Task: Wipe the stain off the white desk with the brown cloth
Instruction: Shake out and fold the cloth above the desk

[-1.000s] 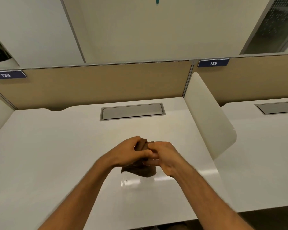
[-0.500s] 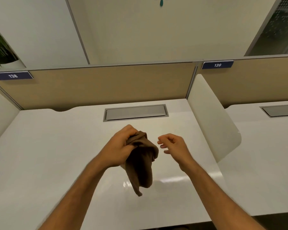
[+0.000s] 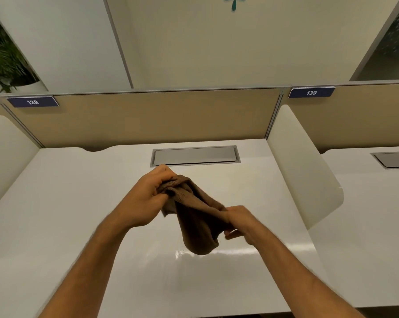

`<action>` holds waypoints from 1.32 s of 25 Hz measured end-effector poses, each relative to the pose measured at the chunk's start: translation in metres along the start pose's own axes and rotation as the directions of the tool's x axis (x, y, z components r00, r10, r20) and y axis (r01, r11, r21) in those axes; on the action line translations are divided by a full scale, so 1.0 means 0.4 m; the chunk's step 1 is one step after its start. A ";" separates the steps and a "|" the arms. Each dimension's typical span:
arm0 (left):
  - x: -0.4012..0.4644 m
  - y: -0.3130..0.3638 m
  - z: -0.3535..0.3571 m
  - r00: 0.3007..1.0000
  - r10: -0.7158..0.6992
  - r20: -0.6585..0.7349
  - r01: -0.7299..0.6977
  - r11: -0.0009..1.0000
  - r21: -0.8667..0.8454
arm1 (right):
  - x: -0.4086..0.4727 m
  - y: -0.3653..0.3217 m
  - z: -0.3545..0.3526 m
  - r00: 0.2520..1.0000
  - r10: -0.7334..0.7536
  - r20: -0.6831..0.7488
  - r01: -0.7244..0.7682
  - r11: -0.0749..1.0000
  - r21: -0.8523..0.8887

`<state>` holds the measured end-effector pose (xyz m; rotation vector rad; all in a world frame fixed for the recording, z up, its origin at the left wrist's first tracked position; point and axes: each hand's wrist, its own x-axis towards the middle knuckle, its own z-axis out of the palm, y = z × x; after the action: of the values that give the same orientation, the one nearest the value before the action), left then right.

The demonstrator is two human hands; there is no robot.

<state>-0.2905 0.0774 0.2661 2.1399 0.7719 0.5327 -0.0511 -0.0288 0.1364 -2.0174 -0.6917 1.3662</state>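
Above white desk [image 3: 79, 226]: brown cloth [image 3: 194, 216] held off the surface, lower end hanging. Left hand [image 3: 148, 198] fisted around upper bunch; right hand [image 3: 242, 222] pinching right edge, fingers curled closed.

Soft, even indoor light fills the scene with a warm yellowish cast, and the glossy white counter [image 3: 56, 226] carries a bright streak of glare [image 3: 240, 252] just below the hanging brown cloth [image 3: 194, 216], with only faint, diffuse shadows around it. The right hand [image 3: 242, 222] and the forearm edges are smeared with motion blur, while the navy number plate [image 3: 32, 102] stays readable. Wide-angle distortion bends the tan partition [image 3: 148, 118] and splays the wall lines outward toward the corners.
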 end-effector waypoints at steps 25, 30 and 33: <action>0.023 -0.199 0.133 0.797 -0.604 -0.001 0.577 0.762 -0.294 | -0.114 0.049 -0.167 0.984 -0.150 0.093 0.098 0.904 0.417; 0.020 -0.203 0.135 0.787 -0.607 0.111 0.607 0.730 -0.314 | -0.131 0.078 -0.161 0.963 -0.260 -0.076 0.248 0.959 -0.134; 0.013 -0.203 0.139 0.879 -0.398 0.263 0.433 0.897 -0.088 | -0.134 0.077 -0.171 0.885 -0.396 -0.243 0.316 0.896 -0.312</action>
<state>-0.2821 0.0925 0.1690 1.7881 0.9895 0.0944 -0.0021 -0.1003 0.1675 -2.1026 -1.0873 0.7594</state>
